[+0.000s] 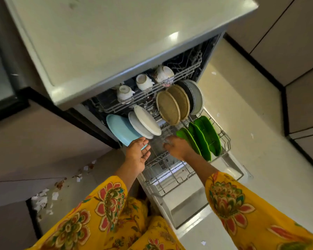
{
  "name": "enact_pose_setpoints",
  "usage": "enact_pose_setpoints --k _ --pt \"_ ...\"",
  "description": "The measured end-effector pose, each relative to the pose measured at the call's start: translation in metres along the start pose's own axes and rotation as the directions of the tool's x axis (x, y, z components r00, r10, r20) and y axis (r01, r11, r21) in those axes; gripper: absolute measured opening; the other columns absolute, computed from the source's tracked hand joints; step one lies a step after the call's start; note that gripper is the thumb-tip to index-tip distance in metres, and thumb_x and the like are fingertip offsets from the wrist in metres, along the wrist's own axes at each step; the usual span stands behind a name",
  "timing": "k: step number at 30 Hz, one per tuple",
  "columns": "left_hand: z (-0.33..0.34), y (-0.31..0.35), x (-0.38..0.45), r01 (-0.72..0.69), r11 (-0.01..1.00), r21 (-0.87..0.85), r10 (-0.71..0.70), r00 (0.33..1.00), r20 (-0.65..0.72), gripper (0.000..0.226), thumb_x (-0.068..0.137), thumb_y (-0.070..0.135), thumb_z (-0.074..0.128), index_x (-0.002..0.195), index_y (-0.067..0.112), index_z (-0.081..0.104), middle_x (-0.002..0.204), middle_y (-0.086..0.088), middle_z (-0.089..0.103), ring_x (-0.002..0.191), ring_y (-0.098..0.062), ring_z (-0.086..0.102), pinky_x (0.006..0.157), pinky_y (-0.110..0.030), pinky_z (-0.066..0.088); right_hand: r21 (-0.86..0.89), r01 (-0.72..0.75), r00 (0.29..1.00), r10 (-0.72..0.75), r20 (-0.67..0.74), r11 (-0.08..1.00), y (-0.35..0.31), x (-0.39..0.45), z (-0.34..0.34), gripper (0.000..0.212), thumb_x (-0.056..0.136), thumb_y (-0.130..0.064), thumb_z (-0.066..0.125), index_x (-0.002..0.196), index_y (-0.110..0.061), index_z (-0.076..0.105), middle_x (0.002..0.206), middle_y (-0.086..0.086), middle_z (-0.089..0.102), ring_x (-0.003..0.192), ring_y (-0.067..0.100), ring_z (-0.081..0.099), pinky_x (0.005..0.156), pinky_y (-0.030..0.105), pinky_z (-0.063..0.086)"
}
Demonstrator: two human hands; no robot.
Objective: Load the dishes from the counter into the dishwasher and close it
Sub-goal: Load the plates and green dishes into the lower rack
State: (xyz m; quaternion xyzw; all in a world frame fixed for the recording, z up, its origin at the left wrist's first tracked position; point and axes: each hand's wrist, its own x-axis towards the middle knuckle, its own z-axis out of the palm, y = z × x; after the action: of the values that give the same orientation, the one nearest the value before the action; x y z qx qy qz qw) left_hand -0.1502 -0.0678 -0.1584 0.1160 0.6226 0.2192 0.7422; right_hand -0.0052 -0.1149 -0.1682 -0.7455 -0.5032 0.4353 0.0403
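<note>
Pale counter (98, 33) above open dishwasher (188, 204), cream floor (242, 109).

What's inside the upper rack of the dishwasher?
Upper rack holds three white cups lying tipped along its front edge. Its rear runs into the dark tub under the counter, so anything further back can't be seen.

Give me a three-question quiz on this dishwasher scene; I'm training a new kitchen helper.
1. True or false: the lower rack is pulled out.
2. How many green plates stand in it? A) one B) three C) five
3. Fill in: the cups on the upper rack sit mouth ____.

Key: 1 true. 2 B. 3 down; meanwhile the left hand is beside the blue plate, and the right hand reaches into the rack.
</note>
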Motion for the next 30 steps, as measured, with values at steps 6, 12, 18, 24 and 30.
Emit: enact_pose_setpoints --k 6,12,18,24,30 --pt "-0.022 0.043 -0.054 -0.154 0.978 -0.141 0.151 0.988 -0.033 0.014 0.097 0.020 0.049 0.087 0.019 0.059 0.089 0.003 0.060 0.083 -0.014 0.057 0.081 -0.030 0.044 0.107 0.132 0.986 -0.120 -0.115 0.985 -0.090 -0.030 0.003 0.041 0.098 -0.026 0.047 0.132 -0.004 0.051 0.139 0.016 0.049 0.126 0.029 0.047 0.103 0.030 0.034" --pt "-0.071 0.080 -0.104 -0.441 0.842 -0.310 0.401 0.897 -0.187 0.011 0.095 0.014 0.051 0.087 0.015 0.058 0.086 -0.002 0.063 0.084 -0.017 0.059 0.073 -0.026 0.046 0.100 0.341 0.932 -0.323 -0.164 0.935 -0.177 -0.061 0.012 0.036 0.098 -0.025 0.049 0.127 -0.005 0.056 0.130 0.012 0.058 0.120 0.025 0.054 0.099 0.030 0.038" --pt "-0.131 0.134 -0.159 -0.634 0.686 -0.357 0.550 0.773 -0.318 0.016 0.094 0.011 0.050 0.081 0.016 0.058 0.080 -0.002 0.062 0.073 -0.013 0.057 0.067 -0.025 0.043 0.151 0.543 0.826 -0.492 -0.275 0.826 -0.274 -0.082 0.021 0.025 0.096 -0.026 0.051 0.109 -0.010 0.065 0.103 0.005 0.067 0.092 0.016 0.060 0.075 0.022 0.043" --pt "-0.207 0.197 -0.187 -0.723 0.581 -0.373 0.605 0.690 -0.397 0.016 0.094 0.015 0.049 0.084 0.017 0.061 0.083 -0.001 0.064 0.075 -0.012 0.058 0.067 -0.025 0.043 0.159 0.652 0.749 -0.597 -0.286 0.741 -0.380 -0.079 0.038 0.021 0.095 -0.020 0.051 0.098 -0.008 0.068 0.087 0.001 0.065 0.078 0.013 0.057 0.072 0.023 0.044" --pt "-0.280 0.262 -0.197 -0.759 0.526 -0.384 0.612 0.652 -0.448 0.015 0.093 0.015 0.050 0.084 0.015 0.062 0.087 -0.002 0.066 0.082 -0.015 0.061 0.068 -0.026 0.045 0.127 0.717 0.682 -0.652 -0.333 0.685 -0.487 -0.063 0.063 0.026 0.097 -0.021 0.049 0.081 -0.008 0.063 0.064 -0.006 0.052 0.065 0.014 0.051 0.067 0.035 0.042"
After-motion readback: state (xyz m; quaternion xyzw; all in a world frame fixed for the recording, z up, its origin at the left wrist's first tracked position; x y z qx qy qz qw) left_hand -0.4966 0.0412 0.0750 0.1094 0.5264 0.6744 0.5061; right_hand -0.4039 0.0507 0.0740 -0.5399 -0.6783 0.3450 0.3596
